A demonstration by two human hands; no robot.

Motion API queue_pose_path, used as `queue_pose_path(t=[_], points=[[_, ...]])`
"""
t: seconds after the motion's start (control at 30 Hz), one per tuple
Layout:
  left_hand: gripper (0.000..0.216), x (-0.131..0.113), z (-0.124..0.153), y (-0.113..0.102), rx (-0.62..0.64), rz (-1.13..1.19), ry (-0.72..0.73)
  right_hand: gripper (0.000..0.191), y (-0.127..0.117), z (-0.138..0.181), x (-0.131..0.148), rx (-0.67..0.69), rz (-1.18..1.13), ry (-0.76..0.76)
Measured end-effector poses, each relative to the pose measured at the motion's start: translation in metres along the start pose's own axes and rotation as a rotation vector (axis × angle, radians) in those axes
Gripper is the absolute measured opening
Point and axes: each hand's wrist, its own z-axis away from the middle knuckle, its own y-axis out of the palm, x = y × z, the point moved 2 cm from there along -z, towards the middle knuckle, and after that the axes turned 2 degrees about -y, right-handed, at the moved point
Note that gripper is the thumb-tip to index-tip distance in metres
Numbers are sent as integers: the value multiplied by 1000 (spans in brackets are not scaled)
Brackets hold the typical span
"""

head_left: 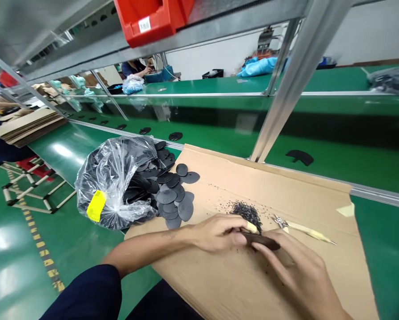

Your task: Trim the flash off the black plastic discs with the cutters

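Note:
Between my two hands is a dark, flat oval piece (262, 241), tilted nearly edge-on. My left hand (219, 232) pinches its left end, with a pale yellow cover on one fingertip. The fingers of my right hand (296, 262) close on its right end. Just beyond the hands lies a pile of tiny black bits (246, 213) on the cardboard sheet (213, 280). Right of the pile rests a small hand tool (302, 229) with a metal head and yellowish wrapping. Many loose black oval pieces (168, 195) spread out left of the pile.
A clear plastic bag (109, 178) with a yellow label holds more black pieces at the left. Behind the cardboard runs a green conveyor belt (213, 129) carrying black pieces. A slanted metal post (286, 84) and a red bin (153, 22) stand above. Co-workers sit farther off.

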Motion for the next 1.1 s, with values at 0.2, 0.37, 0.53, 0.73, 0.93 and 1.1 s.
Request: queue_pose_path(t=[0.2,0.37,0.53,0.73,0.93,1.1], points=[[11,1,-22,-25,235,103,21,12,3,3,7,-69,134,-131],[15,15,-50,-80,326,-4,15,10,10,10,5,-125,181,-31],[16,73,-109,-150,-35,-626,-338,12,12,17,1,-95,235,55],[20,130,-145,-149,-189,-770,-529,18,19,26,3,-7,306,54],[19,122,-143,-143,-189,-839,-538,21,20,27,6,13,326,72],[26,70,-134,-93,10,-745,-245,19,19,27,7,28,336,68]])
